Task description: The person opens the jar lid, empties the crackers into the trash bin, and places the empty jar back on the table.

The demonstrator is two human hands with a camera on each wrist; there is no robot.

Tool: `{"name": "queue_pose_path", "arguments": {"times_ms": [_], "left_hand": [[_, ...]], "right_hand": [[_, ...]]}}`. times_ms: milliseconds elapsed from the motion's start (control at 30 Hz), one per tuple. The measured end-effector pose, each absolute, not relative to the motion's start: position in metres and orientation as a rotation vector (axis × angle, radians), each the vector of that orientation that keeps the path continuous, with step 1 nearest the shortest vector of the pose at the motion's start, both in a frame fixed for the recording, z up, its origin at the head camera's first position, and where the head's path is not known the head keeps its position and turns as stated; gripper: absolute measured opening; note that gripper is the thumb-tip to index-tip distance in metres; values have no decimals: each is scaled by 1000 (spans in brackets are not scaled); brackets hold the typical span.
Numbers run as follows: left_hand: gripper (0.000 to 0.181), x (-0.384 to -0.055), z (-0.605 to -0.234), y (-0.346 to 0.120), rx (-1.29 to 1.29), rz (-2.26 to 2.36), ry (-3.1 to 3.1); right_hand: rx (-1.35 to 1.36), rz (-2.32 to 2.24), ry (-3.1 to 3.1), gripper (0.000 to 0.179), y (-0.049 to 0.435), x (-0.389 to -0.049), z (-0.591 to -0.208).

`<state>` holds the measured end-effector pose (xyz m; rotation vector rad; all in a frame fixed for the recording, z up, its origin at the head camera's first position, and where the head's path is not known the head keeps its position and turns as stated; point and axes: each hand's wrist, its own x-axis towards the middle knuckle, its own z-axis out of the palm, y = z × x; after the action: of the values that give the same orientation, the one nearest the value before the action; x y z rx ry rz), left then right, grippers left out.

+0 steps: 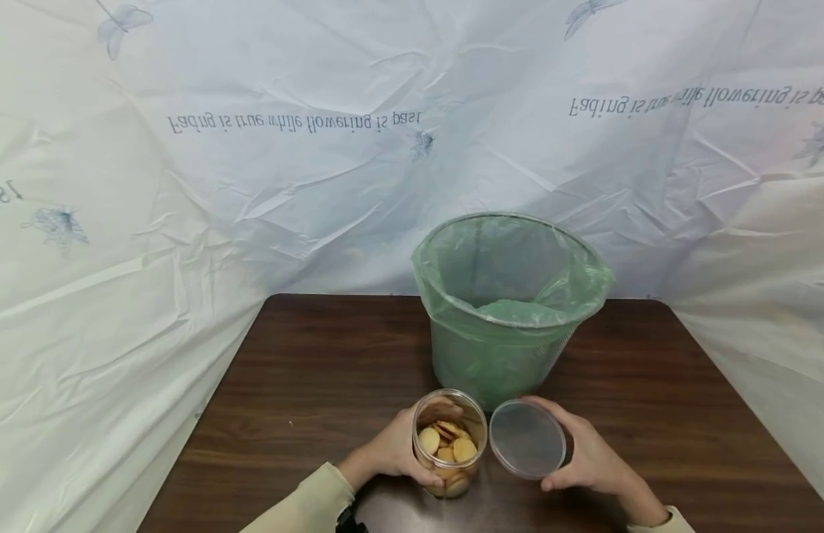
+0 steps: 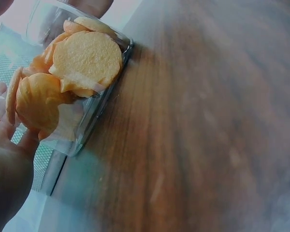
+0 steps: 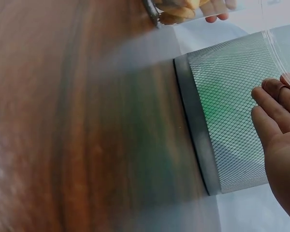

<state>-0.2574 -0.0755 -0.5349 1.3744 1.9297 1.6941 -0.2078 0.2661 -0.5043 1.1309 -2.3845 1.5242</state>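
Note:
A clear plastic jar (image 1: pixel 479 429) without its lid stands near the front of the table, holding several round golden cookies (image 1: pixel 446 448). My left hand (image 1: pixel 400 450) grips it from the left, fingers behind and thumb in front. In the left wrist view the cookies (image 2: pixel 87 60) show through the jar wall, close over the wood. To the right of the jar, my right hand (image 1: pixel 588 457) holds a round translucent lid (image 1: pixel 526 438) by its right edge, tilted beside the jar's rim. In the right wrist view the lid (image 3: pixel 275 46) is cut off at the frame's edge.
A wire-mesh bin (image 3: pixel 232 116) lined with a green plastic bag (image 1: pixel 481 355) stands directly behind the jar and lid. The dark wood table (image 1: pixel 305 385) stretches to both sides. White printed sheeting (image 1: pixel 318 170) hangs around the back and sides.

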Motion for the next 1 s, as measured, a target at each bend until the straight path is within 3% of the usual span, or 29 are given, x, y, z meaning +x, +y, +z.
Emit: {"name": "queue_pose_path", "arguments": {"times_ms": [1000], "left_hand": [[103, -258, -536, -76, 1390, 1705, 1923]], "right_hand": [[1070, 1429, -2472, 105, 268, -205, -519]]}}
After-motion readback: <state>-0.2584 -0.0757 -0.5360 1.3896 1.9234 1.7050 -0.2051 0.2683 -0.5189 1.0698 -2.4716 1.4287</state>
